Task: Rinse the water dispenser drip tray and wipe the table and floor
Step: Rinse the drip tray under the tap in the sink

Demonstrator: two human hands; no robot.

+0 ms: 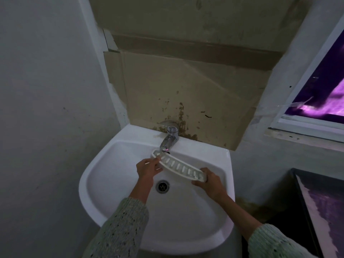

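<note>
A white slotted drip tray (178, 167) is held over the bowl of a white sink (104, 185), slanting from the far left, under the tap, down toward the near right. Its far end sits directly below the spout of the chrome tap (168, 140), which stands at the middle of the sink's back edge. Whether water is running cannot be told for sure; there is only a pale blur at that end of the tray.

The right hand (209, 181) grips the near right end of the tray, its fingers (197, 183) wrapped under the end and the thumb over the top, clamped on it. The left hand (148, 169) is at the tray's near long edge, close to the far end; its fingers (154, 161) are curled together against the tray's rim, touching it, though how firmly they hold cannot be told. Both arms wear speckled knit sleeves (122, 228) pushed back from the wrists.

The round metal drain (162, 186) lies in the middle of the bowl, between the two forearms and just nearer than the tray. Behind the sink, a stained sheet of brown cardboard (186, 86) covers the wall. A window frame (305, 125) with purple light behind it is at the right, well apart from the sink.
</note>
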